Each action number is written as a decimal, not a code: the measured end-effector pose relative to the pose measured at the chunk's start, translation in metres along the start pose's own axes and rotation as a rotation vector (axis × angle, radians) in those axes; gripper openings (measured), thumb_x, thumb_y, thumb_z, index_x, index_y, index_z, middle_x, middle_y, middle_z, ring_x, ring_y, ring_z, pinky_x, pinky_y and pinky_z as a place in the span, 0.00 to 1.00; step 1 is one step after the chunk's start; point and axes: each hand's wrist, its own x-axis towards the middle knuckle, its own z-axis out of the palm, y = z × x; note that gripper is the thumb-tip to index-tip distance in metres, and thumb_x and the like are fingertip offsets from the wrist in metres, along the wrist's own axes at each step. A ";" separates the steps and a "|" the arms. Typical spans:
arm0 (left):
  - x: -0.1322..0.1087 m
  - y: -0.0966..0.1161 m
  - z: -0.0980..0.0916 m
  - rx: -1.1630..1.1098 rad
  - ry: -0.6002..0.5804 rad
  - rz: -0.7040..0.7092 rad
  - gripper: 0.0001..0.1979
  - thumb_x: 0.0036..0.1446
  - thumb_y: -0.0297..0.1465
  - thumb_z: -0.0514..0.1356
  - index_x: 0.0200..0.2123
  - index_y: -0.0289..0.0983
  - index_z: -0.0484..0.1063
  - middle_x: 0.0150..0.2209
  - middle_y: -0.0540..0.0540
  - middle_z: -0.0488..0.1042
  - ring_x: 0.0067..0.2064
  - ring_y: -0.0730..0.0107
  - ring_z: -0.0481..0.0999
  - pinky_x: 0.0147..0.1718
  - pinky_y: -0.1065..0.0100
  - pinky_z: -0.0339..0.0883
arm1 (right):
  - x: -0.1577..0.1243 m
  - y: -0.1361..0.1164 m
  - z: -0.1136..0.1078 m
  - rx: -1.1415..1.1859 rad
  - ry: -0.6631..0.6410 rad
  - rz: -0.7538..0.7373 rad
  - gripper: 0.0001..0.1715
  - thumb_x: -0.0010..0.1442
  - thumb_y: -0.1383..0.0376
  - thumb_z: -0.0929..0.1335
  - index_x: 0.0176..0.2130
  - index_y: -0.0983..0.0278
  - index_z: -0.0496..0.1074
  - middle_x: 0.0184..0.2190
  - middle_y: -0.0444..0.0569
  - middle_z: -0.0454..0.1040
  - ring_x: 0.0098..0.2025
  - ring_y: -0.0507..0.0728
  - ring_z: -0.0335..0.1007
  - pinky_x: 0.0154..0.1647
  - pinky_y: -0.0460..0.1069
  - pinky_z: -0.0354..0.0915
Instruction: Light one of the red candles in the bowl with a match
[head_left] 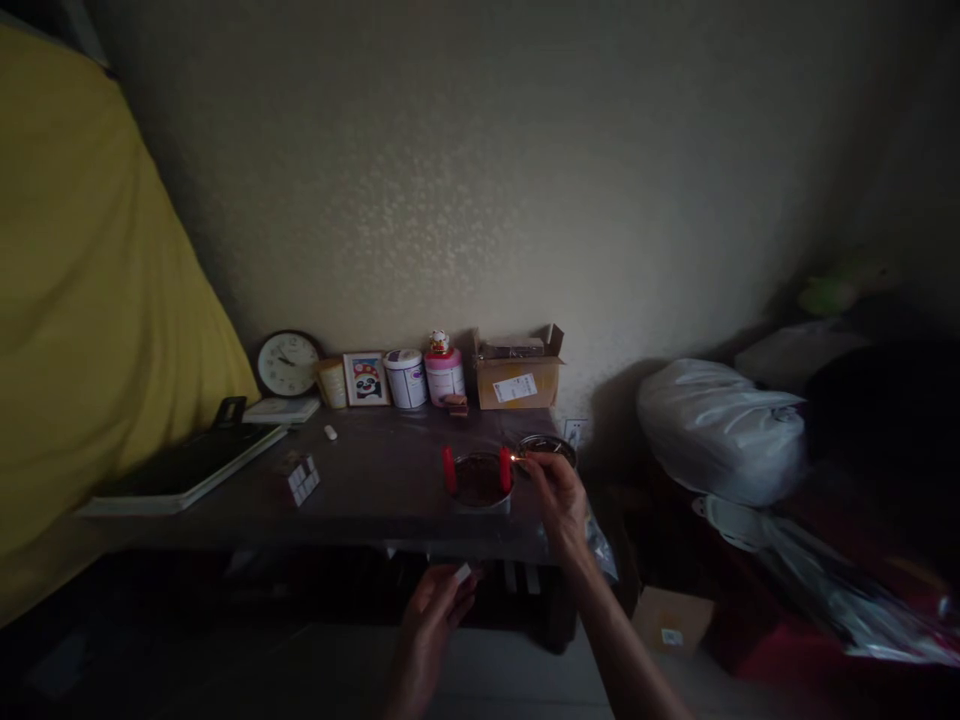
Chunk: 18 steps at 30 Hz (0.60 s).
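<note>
A: Far L?
B: Yellow cushion [90,300] propped vs the wall, hanging over the L end of the desk [375,505]. Just beside it a black laptop [187,470], lid shut, lying flat.

A: Back row?
B: Along the wall, L to R: round clock [289,363], cream jar [332,383], framed panda pic [367,379], white tin [406,378], pink tin [445,375] w/ lucky-cat figure [439,342] on top, then open cardboard box [517,380] w/ white label.

A: Mid desk?
B: Puzzle cube [304,480], just R of the laptop, apart from everything else.

A: L hand [435,605]?
B: Low, below the desk's front edge. Fingers loosely curled, holding a small white box [462,573] at the fingertips. Too dim to read the box.

A: Above that?
B: Round dish [480,490] near the front edge, dark inside. L red candle [448,468] upright at its L rim, R red candle [505,470] upright at its R rim. Inside the dish or just beside it: can't tell.

A: R hand [559,500]?
B: Over the desk's R end, just R of the dish. Thumb & forefinger pinched tight on a match [519,458], other fingers curled under. Small flame at the tip, right beside the top of the R red candle. Touching the wick or not: can't tell. 2nd round dish [551,443] behind the hand.

A: Further R?
B: Bulging white plastic bag [720,425], well apart from the desk. Small carton [671,620] on the floor below it.
</note>
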 end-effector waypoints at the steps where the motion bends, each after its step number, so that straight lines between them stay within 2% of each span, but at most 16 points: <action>1: 0.001 -0.001 -0.001 -0.003 -0.006 0.001 0.14 0.43 0.39 0.69 0.31 0.38 0.76 0.34 0.45 0.79 0.41 0.65 0.76 0.41 0.66 0.67 | 0.001 -0.001 0.001 0.014 0.000 0.015 0.12 0.57 0.58 0.67 0.34 0.64 0.73 0.32 0.48 0.75 0.35 0.54 0.70 0.37 0.48 0.65; 6: 0.001 0.000 0.000 0.004 -0.009 -0.005 0.14 0.42 0.40 0.69 0.31 0.38 0.76 0.34 0.46 0.79 0.40 0.66 0.76 0.40 0.68 0.67 | 0.005 0.001 0.006 0.069 -0.021 0.076 0.15 0.57 0.56 0.66 0.36 0.65 0.73 0.31 0.48 0.76 0.31 0.54 0.70 0.33 0.47 0.66; 12: -0.001 0.001 0.002 -0.015 0.026 -0.024 0.17 0.38 0.40 0.71 0.30 0.38 0.76 0.34 0.46 0.79 0.40 0.66 0.76 0.40 0.68 0.67 | 0.011 0.008 0.012 0.081 -0.006 0.111 0.15 0.54 0.56 0.68 0.35 0.65 0.73 0.31 0.48 0.75 0.32 0.54 0.70 0.36 0.49 0.66; 18: 0.004 -0.001 0.001 -0.024 0.056 -0.033 0.18 0.34 0.40 0.72 0.29 0.37 0.76 0.32 0.46 0.80 0.38 0.67 0.77 0.38 0.69 0.68 | 0.015 0.011 0.016 0.090 -0.009 0.123 0.16 0.53 0.55 0.68 0.34 0.65 0.73 0.30 0.48 0.75 0.31 0.54 0.70 0.35 0.48 0.66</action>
